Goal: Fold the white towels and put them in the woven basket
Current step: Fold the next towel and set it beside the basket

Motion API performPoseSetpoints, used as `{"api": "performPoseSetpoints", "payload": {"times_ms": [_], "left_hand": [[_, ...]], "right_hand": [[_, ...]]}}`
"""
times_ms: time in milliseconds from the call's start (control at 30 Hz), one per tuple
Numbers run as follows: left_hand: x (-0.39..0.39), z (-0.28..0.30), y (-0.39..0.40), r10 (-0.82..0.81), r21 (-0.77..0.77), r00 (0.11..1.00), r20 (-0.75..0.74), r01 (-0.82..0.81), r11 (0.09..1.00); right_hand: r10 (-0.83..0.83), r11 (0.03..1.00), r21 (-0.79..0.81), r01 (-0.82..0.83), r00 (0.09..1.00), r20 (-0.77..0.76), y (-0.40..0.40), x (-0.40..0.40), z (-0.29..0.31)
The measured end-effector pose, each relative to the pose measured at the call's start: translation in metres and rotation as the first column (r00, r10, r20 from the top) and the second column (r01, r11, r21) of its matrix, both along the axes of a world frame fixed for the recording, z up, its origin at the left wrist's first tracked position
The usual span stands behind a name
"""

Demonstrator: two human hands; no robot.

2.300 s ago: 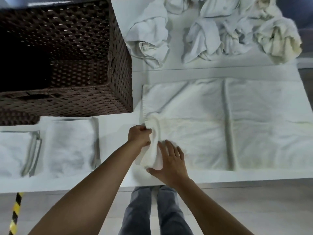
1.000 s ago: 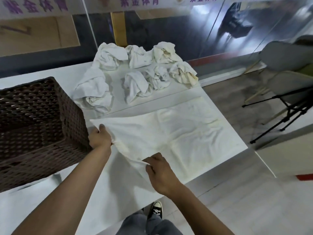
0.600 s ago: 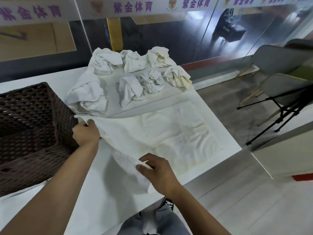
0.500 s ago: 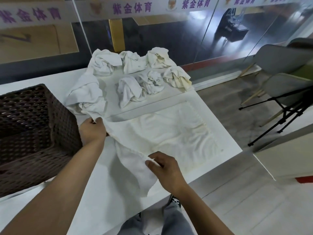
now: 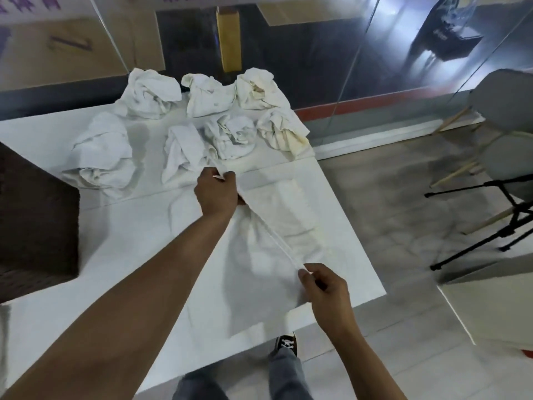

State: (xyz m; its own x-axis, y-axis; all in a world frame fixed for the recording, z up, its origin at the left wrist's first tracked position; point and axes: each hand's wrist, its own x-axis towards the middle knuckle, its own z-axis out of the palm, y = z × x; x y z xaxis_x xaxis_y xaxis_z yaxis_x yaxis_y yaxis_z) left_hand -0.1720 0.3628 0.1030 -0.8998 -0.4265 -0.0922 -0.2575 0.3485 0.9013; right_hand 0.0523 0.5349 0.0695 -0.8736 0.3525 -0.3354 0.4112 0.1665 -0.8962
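A white towel (image 5: 291, 226) lies spread over the right part of the white table (image 5: 144, 284), in the middle of the frame, and its lifted edge runs as a taut line from the centre down toward the lower right. The left hand (image 5: 216, 193), just above the centre of the frame, grips the far end of that edge with its fingers curled round the cloth; the towel's corner pokes out between thumb and fingers at the top of the fist. The right hand (image 5: 324, 287), lower right of centre, pinches the near end of the same edge between thumb and curled fingers. The stretched hem (image 5: 281, 248) joins the two hands, and the rest of the towel hangs and spreads below and to the right of it, reaching the table's right edge.

Behind the left hand, in the upper middle of the frame, seven crumpled white towels (image 5: 227, 116) sit in loose heaps on the table; the nearest heap (image 5: 184, 151) lies just beside the left hand's knuckles. The dark woven basket (image 5: 37, 215) stands at the left edge of the frame, well apart from both hands, with only its side wall showing.

At the right edge there is a grey chair (image 5: 507, 134) and a black tripod stand (image 5: 490, 226) on the tiled floor. A dark shoe (image 5: 287, 343) and grey trouser legs show at the bottom centre.
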Motion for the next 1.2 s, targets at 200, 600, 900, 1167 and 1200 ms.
{"api": "performPoseSetpoints", "payload": {"times_ms": [200, 600, 900, 1167, 1200], "left_hand": [[-0.014, -0.051, 0.104, -0.159, 0.144, 0.972, 0.174, 0.135, 0.98], [0.166, -0.162, 0.007, -0.214, -0.311, 0.86, 0.463, 0.383, 0.87], [0.213, -0.172, -0.014, -0.162, -0.543, 0.772, 0.614, 0.563, 0.623], [0.216, -0.168, -0.014, -0.025, -0.535, 0.783, 0.622, 0.448, 0.716], [0.218, -0.165, -0.015, 0.022, -0.508, 0.788, 0.615, 0.375, 0.775]], "right_hand": [[-0.111, 0.99, 0.099, 0.097, 0.982, 0.151, 0.087, -0.024, -0.069], [-0.059, 0.981, 0.19, -0.028, 0.898, 0.437, 0.115, -0.015, -0.124], [-0.159, 0.983, 0.154, 0.1, 0.882, 0.443, 0.119, -0.007, -0.121], [-0.125, 0.906, 0.409, -0.108, 0.855, 0.504, 0.115, -0.013, -0.127], [-0.129, 0.885, 0.44, -0.153, 0.828, 0.546, 0.113, -0.01, -0.128]]}}
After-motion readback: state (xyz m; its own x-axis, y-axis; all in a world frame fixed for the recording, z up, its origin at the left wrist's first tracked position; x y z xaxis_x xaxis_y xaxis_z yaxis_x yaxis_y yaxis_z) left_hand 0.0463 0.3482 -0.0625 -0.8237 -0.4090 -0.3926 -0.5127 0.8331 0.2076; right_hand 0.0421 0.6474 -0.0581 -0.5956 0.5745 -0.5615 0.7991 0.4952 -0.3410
